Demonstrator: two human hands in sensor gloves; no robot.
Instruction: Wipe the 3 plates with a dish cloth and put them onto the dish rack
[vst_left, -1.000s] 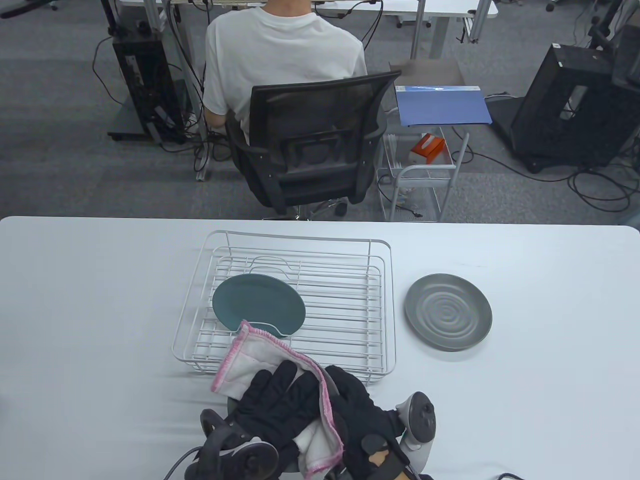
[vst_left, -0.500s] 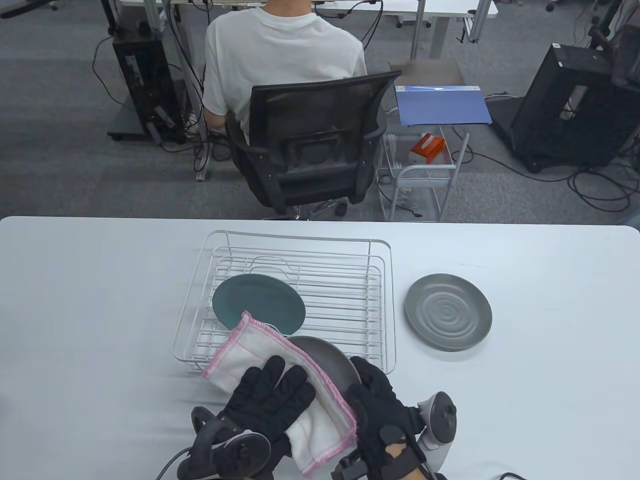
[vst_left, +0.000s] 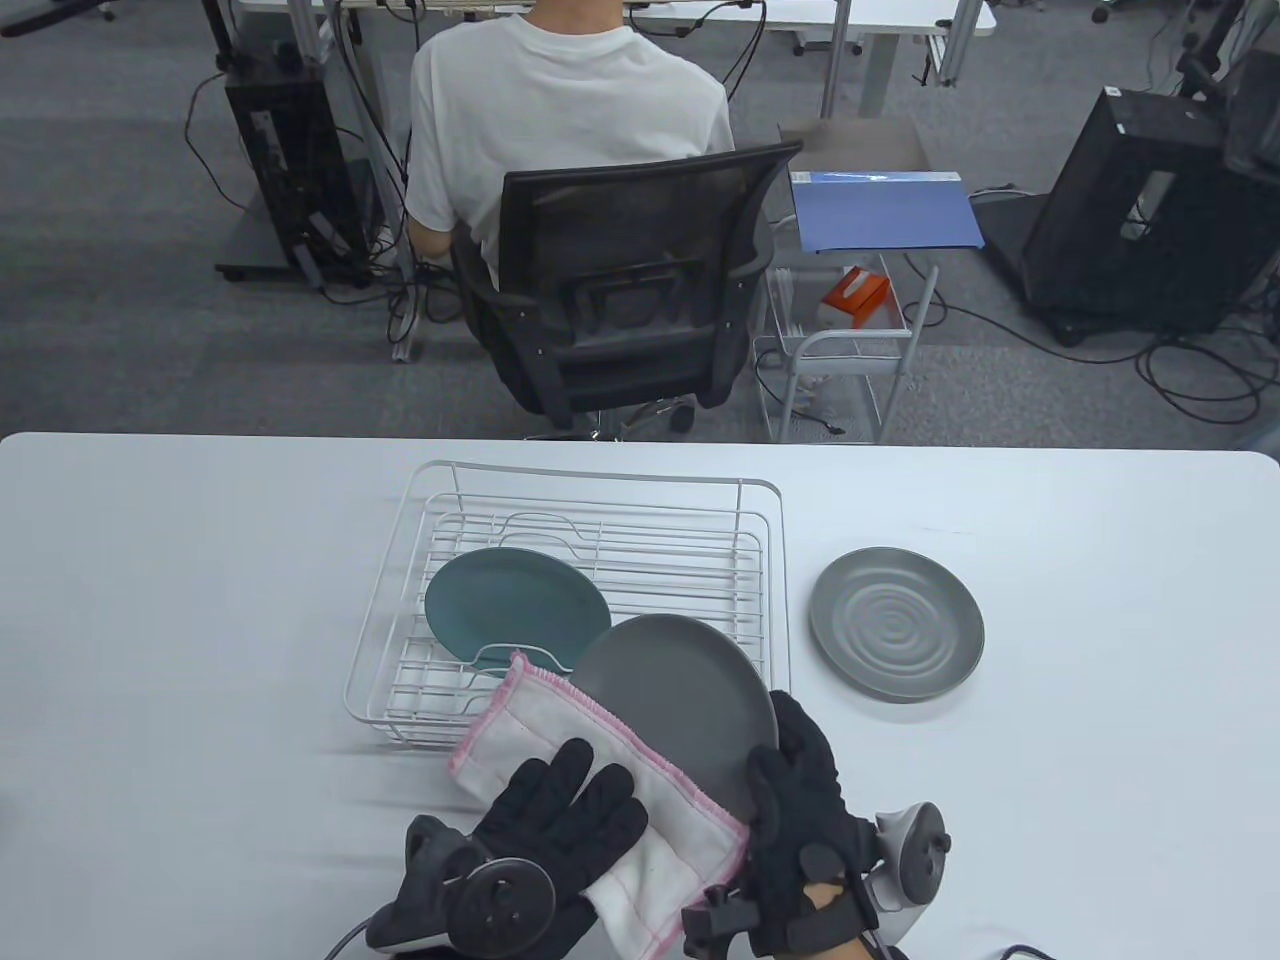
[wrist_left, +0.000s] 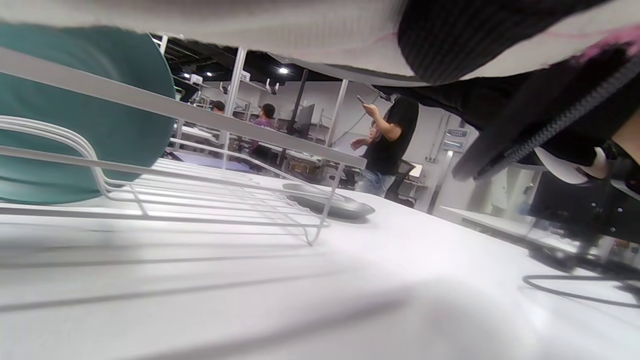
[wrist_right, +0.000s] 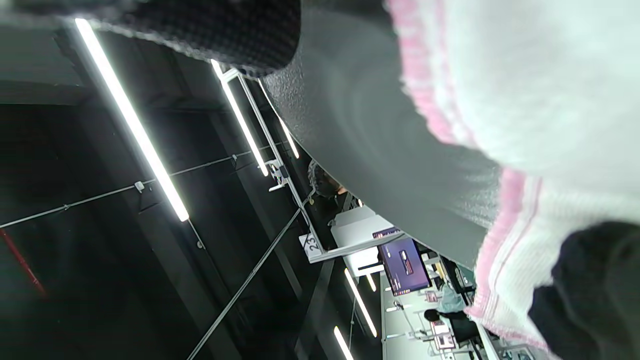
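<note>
Presently held tilted over rack (vst_left: 420, 640) front edge: grey plate (vst_left: 670, 700), pinched at rim by right hand (vst_left: 800, 800). Pressed flat onto it by spread left hand (vst_left: 560, 820): cloth (vst_left: 600, 760). Free slots directly ahead, beside teal plate (vst_left: 515, 605).

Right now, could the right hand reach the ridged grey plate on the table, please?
Probably not yet: the right hand grips the smooth grey plate, so it is busy. The ridged grey plate itself lies uncovered to the right of the dish rack.
</note>
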